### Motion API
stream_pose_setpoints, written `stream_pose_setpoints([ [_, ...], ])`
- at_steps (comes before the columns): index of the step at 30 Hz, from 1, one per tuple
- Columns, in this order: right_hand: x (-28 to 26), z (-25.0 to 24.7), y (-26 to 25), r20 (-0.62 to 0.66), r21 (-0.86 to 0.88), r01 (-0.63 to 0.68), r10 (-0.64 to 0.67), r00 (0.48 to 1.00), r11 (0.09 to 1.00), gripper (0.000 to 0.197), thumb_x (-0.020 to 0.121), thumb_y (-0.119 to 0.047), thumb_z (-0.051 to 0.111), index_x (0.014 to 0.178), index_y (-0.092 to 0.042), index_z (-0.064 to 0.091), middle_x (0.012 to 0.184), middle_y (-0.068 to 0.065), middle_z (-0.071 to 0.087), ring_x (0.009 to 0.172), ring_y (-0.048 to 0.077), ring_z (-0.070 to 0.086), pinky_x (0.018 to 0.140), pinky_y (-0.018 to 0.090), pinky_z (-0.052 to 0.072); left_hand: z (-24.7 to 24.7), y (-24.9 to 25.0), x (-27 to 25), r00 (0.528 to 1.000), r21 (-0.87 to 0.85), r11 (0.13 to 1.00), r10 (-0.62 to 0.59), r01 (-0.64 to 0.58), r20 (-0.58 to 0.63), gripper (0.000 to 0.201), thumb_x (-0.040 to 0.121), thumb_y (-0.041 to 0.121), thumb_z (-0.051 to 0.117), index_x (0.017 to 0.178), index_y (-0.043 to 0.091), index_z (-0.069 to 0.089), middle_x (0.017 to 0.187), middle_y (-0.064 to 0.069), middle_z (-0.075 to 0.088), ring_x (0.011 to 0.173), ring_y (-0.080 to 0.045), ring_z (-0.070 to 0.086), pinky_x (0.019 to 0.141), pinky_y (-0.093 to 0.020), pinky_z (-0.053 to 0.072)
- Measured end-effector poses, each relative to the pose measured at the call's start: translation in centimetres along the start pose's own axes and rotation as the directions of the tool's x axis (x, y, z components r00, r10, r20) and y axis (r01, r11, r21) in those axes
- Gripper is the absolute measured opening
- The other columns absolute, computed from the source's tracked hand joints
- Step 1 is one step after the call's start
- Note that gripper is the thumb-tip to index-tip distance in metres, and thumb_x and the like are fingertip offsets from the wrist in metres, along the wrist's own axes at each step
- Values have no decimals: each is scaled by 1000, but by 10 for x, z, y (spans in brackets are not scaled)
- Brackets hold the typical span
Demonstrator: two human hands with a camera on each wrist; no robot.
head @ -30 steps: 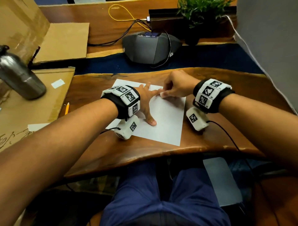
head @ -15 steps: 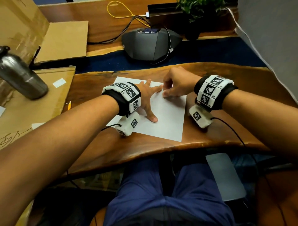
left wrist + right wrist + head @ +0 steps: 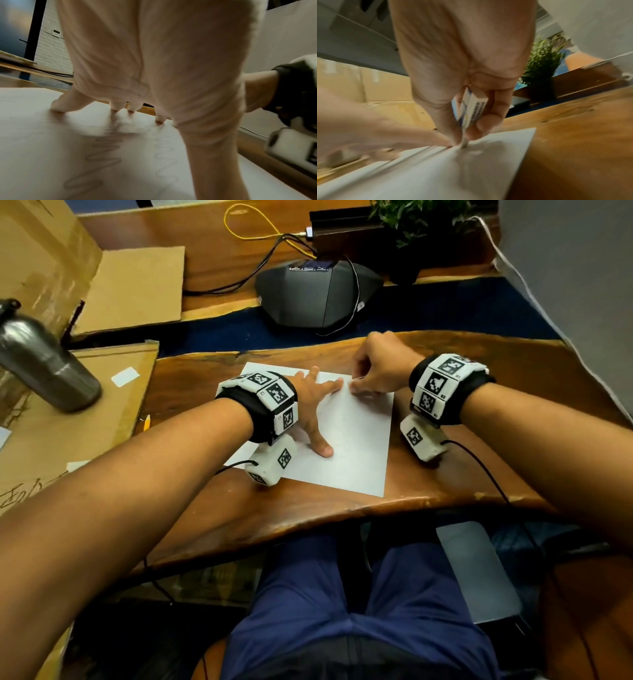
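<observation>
A white sheet of paper (image 3: pixel 352 446) with faint pencil squiggles (image 3: pixel 104 155) lies on the wooden desk (image 3: pixel 445 484). My left hand (image 3: pixel 313 409) lies flat on the sheet with spread fingers (image 3: pixel 58 106), pressing it down. My right hand (image 3: pixel 376 371) pinches a white eraser in a blue-printed sleeve (image 3: pixel 471 108) between thumb and fingers. The eraser's tip touches the paper (image 3: pixel 436 169) near its far edge, right beside my left index fingertip.
A steel bottle (image 3: pixel 44 364) stands on cardboard (image 3: pixel 68 426) at the left, with a yellow pencil (image 3: pixel 146 422) at the desk's left edge. A grey conference phone (image 3: pixel 318 296) with cables and a potted plant (image 3: pixel 411 224) sit behind the sheet. A grey wall (image 3: pixel 565 275) runs along the right.
Both hands stay in place on the sheet. My right hand with the eraser has shifted only slightly near the far edge. The head view has tilted a little.
</observation>
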State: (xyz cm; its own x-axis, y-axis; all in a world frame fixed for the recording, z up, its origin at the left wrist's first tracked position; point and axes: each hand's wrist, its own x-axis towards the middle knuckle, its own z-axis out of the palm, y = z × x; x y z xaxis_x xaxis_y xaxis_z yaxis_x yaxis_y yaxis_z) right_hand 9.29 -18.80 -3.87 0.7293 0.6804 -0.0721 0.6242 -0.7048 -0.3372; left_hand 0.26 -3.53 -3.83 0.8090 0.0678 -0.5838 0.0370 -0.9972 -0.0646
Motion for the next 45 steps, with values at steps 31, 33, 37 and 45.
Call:
stream_pose_setpoints([
  [31, -3, 0, -3, 229, -20, 118, -111, 967, 993, 16, 81, -29, 81, 74, -18, 72, 75, -3, 70, 71, 12, 64, 59, 23, 48, 0, 0, 3, 1000, 7, 1000, 8, -8, 17, 145, 46, 70, 84, 153, 45, -10, 164, -5, -17, 152, -34, -6, 117, -63, 18],
  [33, 1, -6, 7, 124, -24, 44, -41, 991, 999, 17, 79, -29, 82, 71, -17, 72, 73, 1, 72, 71, 15, 66, 57, 21, 45, 1, -1, 5, 1000, 1, 1000, 10, -10, 14, 146, 46, 69, 85, 153, 45, -12, 164, -5, -18, 151, -34, -7, 117, -63, 16],
  [37, -1, -1, 2, 195, -4, 82, -80, 977, 997, 16, 79, -28, 82, 75, -16, 72, 77, 0, 72, 69, 14, 64, 56, 22, 46, 1, -2, 5, 1000, 6, 1000, 1, -1, 16, 148, 44, 71, 84, 152, 46, -13, 164, -4, -18, 151, -34, -7, 117, -62, 17],
  [45, -1, -3, 4, 166, 14, 51, -53, 985, 999, 15, 79, -26, 83, 75, -16, 73, 76, 0, 72, 72, 18, 69, 57, 22, 49, 1, -1, 4, 1000, 3, 1000, -5, 5, 23, 148, 42, 72, 83, 152, 46, -13, 164, -4, -18, 151, -35, -7, 116, -63, 16],
])
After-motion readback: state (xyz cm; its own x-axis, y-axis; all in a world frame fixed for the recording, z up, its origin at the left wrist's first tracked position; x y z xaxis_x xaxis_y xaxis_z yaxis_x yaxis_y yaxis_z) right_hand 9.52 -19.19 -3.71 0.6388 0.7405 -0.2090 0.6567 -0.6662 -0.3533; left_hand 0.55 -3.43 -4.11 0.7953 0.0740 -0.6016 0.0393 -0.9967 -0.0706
